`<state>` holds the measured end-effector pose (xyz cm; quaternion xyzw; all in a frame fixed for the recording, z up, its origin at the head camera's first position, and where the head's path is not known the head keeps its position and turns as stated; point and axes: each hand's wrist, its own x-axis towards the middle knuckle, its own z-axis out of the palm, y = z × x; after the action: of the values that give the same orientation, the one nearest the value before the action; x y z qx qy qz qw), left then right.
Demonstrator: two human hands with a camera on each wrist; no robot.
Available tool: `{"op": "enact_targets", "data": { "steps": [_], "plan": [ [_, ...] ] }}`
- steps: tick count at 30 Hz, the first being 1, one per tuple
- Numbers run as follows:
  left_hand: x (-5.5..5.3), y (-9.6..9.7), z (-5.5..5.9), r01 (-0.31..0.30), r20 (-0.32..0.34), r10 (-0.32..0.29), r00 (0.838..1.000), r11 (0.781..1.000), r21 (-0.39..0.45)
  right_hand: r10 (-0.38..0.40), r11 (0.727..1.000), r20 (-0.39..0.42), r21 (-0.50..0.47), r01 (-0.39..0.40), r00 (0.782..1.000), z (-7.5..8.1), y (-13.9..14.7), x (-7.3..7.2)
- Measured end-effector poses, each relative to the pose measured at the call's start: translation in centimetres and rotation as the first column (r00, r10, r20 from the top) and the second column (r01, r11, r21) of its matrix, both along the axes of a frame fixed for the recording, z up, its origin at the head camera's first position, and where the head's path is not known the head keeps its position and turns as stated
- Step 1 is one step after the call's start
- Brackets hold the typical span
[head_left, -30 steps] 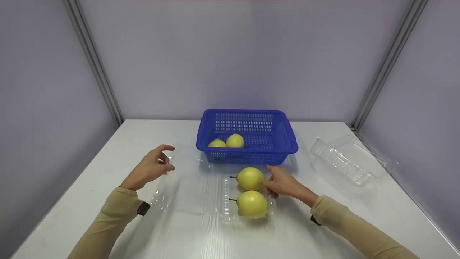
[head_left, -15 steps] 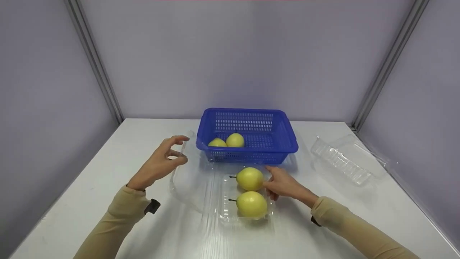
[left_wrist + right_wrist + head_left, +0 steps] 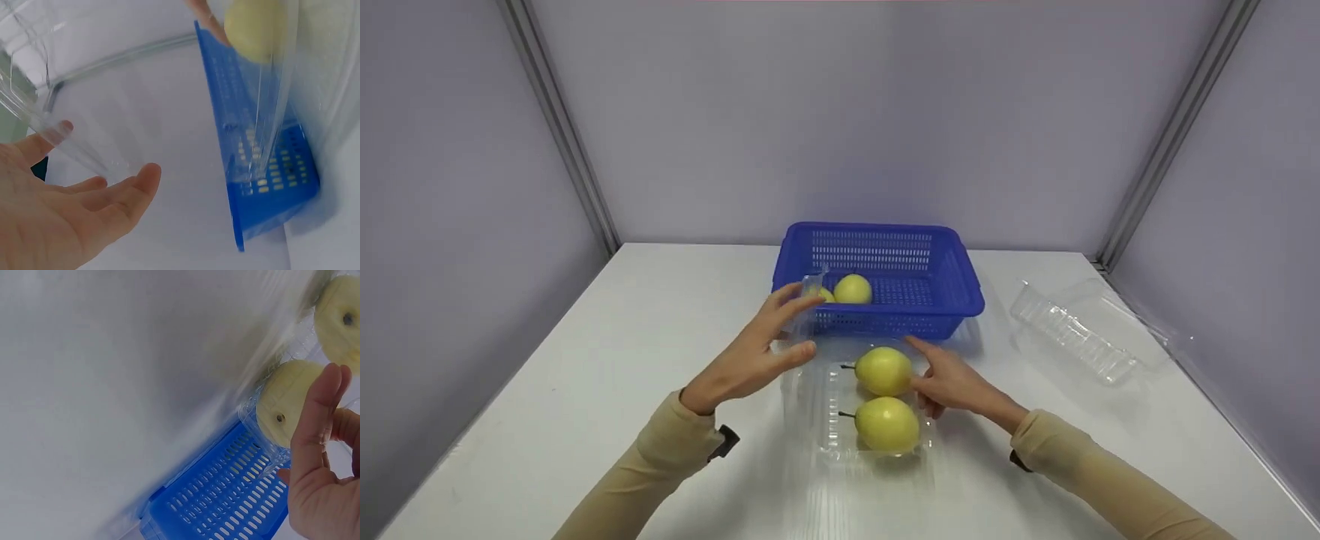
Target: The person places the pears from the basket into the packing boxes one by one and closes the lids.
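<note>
A clear plastic clamshell box (image 3: 832,442) lies on the table with two yellow pears, one (image 3: 887,425) in front of the other (image 3: 883,371). Their stems point left. Its hinged lid (image 3: 804,330) stands raised on the left, and my left hand (image 3: 754,356) supports it with spread fingers. Through the plastic, the left wrist view shows the fingertips (image 3: 149,174) at the lid's edge. My right hand (image 3: 956,382) rests against the box's right side beside the rear pear, its forefinger stretched toward the far corner. In the right wrist view, the thumb overlaps the rear pear (image 3: 284,402).
Right behind the box stands a blue perforated basket (image 3: 967,304) with two more yellow pears (image 3: 853,289) at its left. Another clear plastic clamshell box (image 3: 1069,334) lies spread out on the right of the white table (image 3: 547,397). Pale panels enclose the back and sides.
My left hand has moved right and slightly up, swinging the lid from low on the left to nearly upright beside the pears. My right hand has stayed nearly still at the box.
</note>
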<state>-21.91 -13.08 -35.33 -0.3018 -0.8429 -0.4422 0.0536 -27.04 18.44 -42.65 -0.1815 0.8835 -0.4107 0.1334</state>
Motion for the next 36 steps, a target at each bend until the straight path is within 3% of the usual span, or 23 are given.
{"op": "enact_targets", "data": {
  "steps": [4,10,12,16,19,26,32,36],
  "plan": [
    [0.6,1.7,-0.4,0.024,-0.059,-0.028,0.998,0.998,-0.059,0.014,1.0,-0.018,0.003,-0.014,1.0,0.1,0.0,0.0],
    [1.5,3.5,-1.0,-0.04,-0.211,-0.004,0.977,0.978,-0.203,0.031,0.999,-0.038,0.014,-0.031,0.999,0.1,-0.1,-0.1],
    [1.7,4.2,-1.2,-0.07,-0.298,-0.004,0.955,0.969,-0.237,0.033,0.999,-0.053,0.027,-0.032,0.998,0.2,-0.1,-0.1],
    [2.2,5.5,-2.0,-0.143,-0.488,-0.025,0.873,0.942,-0.303,0.012,0.997,-0.101,0.073,-0.004,0.995,0.3,0.1,-0.3],
    [2.3,6.3,-2.7,-0.157,-0.558,-0.067,0.827,0.926,-0.344,-0.005,0.994,-0.16,0.11,0.023,0.987,0.5,0.3,-0.6],
    [2.4,7.8,-4.4,-0.158,-0.606,-0.156,0.78,0.888,-0.432,-0.025,0.991,-0.272,0.116,0.059,0.962,0.9,0.5,-1.9],
    [2.6,9.1,-6.2,-0.192,-0.654,-0.257,0.711,0.824,-0.533,-0.081,0.995,-0.184,0.037,0.089,0.98,0.7,0.5,-2.9],
    [2.6,9.4,-6.9,-0.199,-0.652,-0.294,0.699,0.796,-0.572,-0.119,0.992,-0.126,0.017,0.122,0.985,0.7,0.3,-3.1]
  ]
}}
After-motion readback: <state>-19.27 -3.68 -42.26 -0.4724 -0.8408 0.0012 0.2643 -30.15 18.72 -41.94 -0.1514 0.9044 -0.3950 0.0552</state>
